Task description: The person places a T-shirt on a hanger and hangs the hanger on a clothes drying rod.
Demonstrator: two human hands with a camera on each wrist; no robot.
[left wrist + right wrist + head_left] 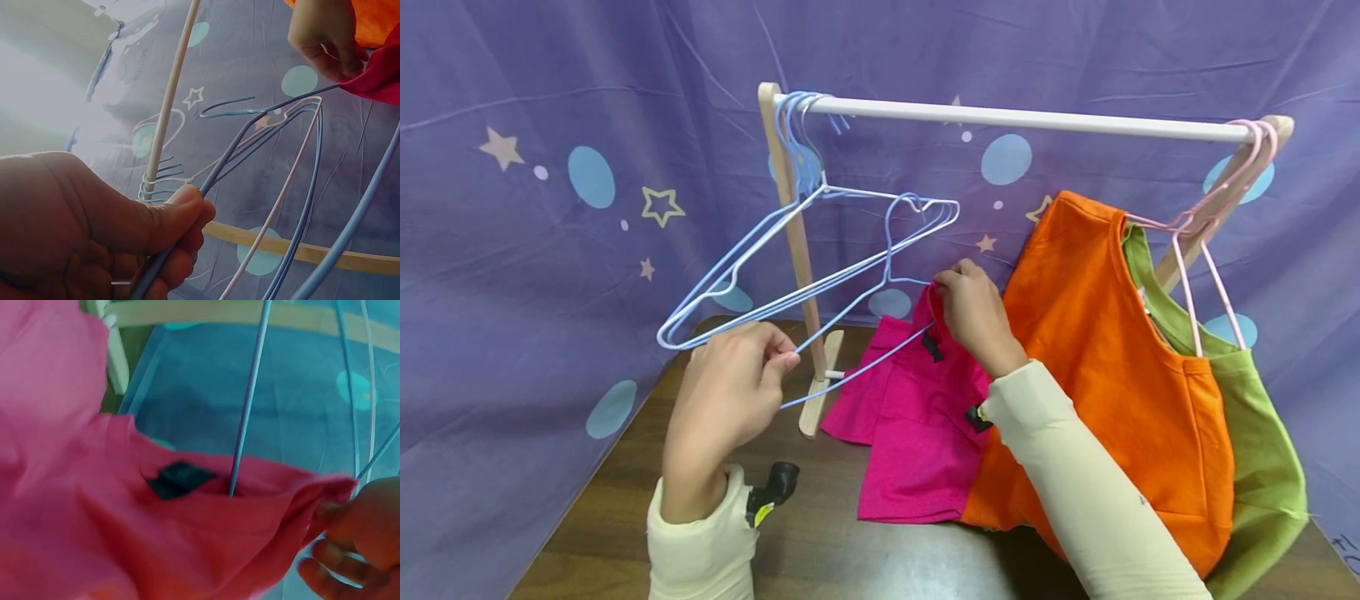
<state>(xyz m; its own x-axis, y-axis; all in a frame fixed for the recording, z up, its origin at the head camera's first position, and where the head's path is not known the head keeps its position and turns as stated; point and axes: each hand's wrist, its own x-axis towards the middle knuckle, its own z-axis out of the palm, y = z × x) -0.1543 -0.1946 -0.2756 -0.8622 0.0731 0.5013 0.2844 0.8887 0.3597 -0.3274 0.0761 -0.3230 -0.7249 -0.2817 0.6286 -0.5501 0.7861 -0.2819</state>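
My left hand pinches one arm of a blue hanger between thumb and fingers; the left wrist view shows the thumb pressed on the wire. The hanger's far end runs into the neck opening of a magenta shirt. At that neckline my right hand pinches the fabric near the hanger's shoulder. In the right wrist view a black label shows inside the collar, with the hanger's lower bar passing into the opening. The shirt hangs down from the right hand, its lower part over the table.
A rack with a white rail stands on the brown table. Blue and white hangers hang at its left end. At the right end, an orange top and a green top hang on pink hangers.
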